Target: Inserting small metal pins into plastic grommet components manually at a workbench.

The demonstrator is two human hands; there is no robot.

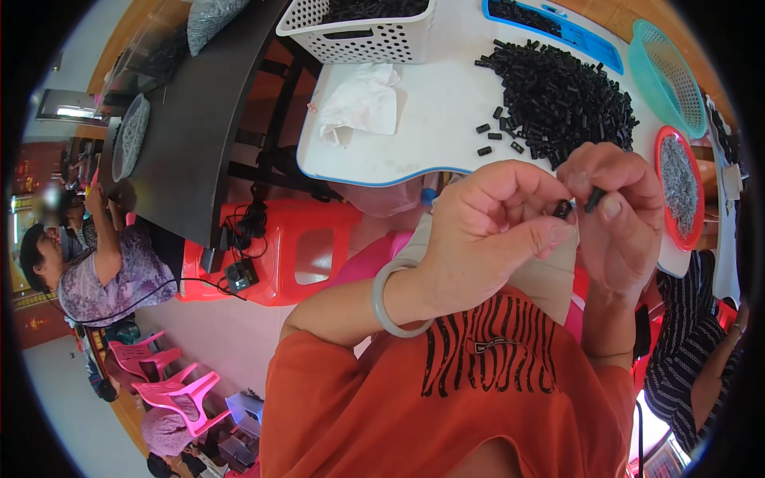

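Observation:
My left hand [478,239], with a pale bangle [381,299] on its wrist, pinches a small black cylindrical piece [562,209] between thumb and forefinger. Close beside it, my right hand [629,219] grips another small dark piece [593,199] in its fingertips. The two pieces are near each other but apart, held over my lap at the table's near edge. Just beyond my hands, a big heap of similar short black pieces [554,95] lies on the white table [438,127], with several strays at its left side.
A white perforated basket [366,44] of black parts and a crumpled white cloth [362,103] are at left. A blue tray [594,49], a teal basket [665,80] and a red bowl [663,171] of grey bits border the heap. Other people sit on both sides.

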